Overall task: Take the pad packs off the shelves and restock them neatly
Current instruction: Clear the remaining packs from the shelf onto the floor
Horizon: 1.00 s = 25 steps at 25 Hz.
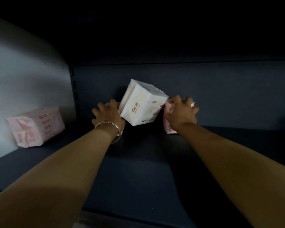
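The tilted white plastic pad pack [142, 104] reads "SHECARE" in gold; its smaller print is too blurred to read.

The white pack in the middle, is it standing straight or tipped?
Tipped. The white pad pack sits cocked on one corner between the left hand and right hand, its edges slanted against the level shelf.

the pack in the middle [142, 105] is white with small gold lettering and a gold heart-like mark on its front, plus some tiny dark print along its edges. the pack by the left wall [35, 126] is pale pink with darker pink print and white patches. the pack under the right hand [168, 119] is pink too, with a faint pattern too blurred to read. the shelf [138, 170] is dark blue-grey, the side wall [23, 71] light grey. the bangle [113, 129] on the left wrist is a silvery metal.
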Motion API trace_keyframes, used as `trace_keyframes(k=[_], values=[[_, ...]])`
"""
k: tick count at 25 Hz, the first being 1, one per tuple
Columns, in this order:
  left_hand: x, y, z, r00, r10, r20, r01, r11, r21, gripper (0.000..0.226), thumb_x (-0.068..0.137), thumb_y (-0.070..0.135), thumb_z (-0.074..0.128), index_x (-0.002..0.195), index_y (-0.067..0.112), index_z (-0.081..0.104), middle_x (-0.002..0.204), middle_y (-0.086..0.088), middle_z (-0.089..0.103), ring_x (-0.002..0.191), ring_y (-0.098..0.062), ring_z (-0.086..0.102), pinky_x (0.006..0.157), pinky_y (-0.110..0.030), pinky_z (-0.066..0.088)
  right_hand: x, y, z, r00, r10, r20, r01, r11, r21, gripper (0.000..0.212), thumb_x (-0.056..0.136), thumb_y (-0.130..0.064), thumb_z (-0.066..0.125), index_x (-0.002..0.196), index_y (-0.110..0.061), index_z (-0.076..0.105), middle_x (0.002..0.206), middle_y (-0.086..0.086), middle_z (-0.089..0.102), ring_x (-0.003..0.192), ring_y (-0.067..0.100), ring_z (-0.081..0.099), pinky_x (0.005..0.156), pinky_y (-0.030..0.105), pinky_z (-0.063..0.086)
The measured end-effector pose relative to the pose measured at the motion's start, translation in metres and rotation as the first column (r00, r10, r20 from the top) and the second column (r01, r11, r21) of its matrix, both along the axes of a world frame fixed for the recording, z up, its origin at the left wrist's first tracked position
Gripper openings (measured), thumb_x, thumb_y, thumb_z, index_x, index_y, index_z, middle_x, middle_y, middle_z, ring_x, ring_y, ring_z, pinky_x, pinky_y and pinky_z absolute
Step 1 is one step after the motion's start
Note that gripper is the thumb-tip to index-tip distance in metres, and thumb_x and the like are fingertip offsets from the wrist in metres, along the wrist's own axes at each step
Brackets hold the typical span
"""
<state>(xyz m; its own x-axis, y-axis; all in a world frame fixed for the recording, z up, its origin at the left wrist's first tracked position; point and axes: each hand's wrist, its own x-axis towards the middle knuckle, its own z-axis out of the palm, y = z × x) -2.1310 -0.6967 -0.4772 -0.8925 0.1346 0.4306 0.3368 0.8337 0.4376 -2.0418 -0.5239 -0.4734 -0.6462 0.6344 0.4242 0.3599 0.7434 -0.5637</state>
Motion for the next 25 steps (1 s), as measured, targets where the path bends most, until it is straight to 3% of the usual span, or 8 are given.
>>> trace_keyframes(k=[4, 11, 18, 21, 25], values=[[0.005, -0.004, 0.005, 0.992, 0.129, -0.015, -0.129, 0.992, -0.003, 0.076, 0.070, 0.033, 0.075, 0.127, 0.013, 0.030, 0.134, -0.019, 0.028, 0.126, -0.037, 0.027, 0.093, -0.049, 0.037, 0.013, 0.000, -0.002, 1.000, -0.010, -0.012, 0.011, 0.998, 0.066, 0.042, 0.087, -0.024, 0.058, 0.125, -0.027, 0.040, 0.140, 0.008, 0.022, 0.122, 0.037, 0.027, 0.090, 0.049, 0.041], [0.021, -0.022, 0.012, 0.950, 0.269, -0.155, -0.294, 0.941, -0.168, 0.049, 0.087, 0.028, 0.061, 0.128, 0.014, 0.038, 0.132, -0.018, 0.032, 0.125, -0.032, 0.029, 0.095, -0.046, 0.036, 0.059, 0.000, 0.008, 0.992, -0.115, 0.054, 0.091, 0.942, 0.324, 0.053, 0.087, -0.030, 0.061, 0.133, -0.024, 0.036, 0.151, 0.012, 0.012, 0.124, 0.040, 0.027, 0.096, 0.053, 0.035], [0.077, -0.062, 0.030, 0.940, 0.305, -0.155, -0.330, 0.928, -0.175, 0.062, 0.081, 0.020, 0.070, 0.130, 0.004, 0.035, 0.131, -0.019, 0.031, 0.123, -0.033, 0.031, 0.086, -0.046, 0.045, 0.106, -0.033, 0.024, 0.990, 0.140, -0.026, -0.132, 0.971, 0.200, 0.045, 0.085, -0.026, 0.060, 0.127, -0.029, 0.045, 0.147, 0.005, 0.018, 0.124, 0.035, 0.029, 0.102, 0.047, 0.032], [0.112, -0.094, 0.042, 0.945, 0.296, -0.140, -0.322, 0.918, -0.233, 0.089, 0.067, 0.034, 0.081, 0.132, -0.002, 0.030, 0.129, -0.020, 0.031, 0.120, -0.034, 0.032, 0.086, -0.042, 0.044, 0.129, -0.063, 0.034, 0.964, 0.244, -0.104, -0.232, 0.965, 0.119, 0.050, 0.083, -0.026, 0.061, 0.130, -0.025, 0.042, 0.143, 0.004, 0.022, 0.124, 0.032, 0.030, 0.104, 0.046, 0.035], [0.161, -0.131, 0.052, 0.944, 0.313, -0.102, -0.327, 0.860, -0.392, 0.084, 0.069, 0.056, 0.069, 0.126, 0.000, 0.043, 0.125, -0.017, 0.043, 0.119, -0.032, 0.033, 0.094, -0.034, 0.032, 0.161, -0.110, 0.044, 0.912, 0.348, -0.217, -0.362, 0.932, -0.028, 0.069, 0.077, -0.026, 0.070, 0.134, -0.013, 0.034, 0.138, 0.005, 0.028, 0.125, 0.029, 0.035, 0.100, 0.049, 0.043]])
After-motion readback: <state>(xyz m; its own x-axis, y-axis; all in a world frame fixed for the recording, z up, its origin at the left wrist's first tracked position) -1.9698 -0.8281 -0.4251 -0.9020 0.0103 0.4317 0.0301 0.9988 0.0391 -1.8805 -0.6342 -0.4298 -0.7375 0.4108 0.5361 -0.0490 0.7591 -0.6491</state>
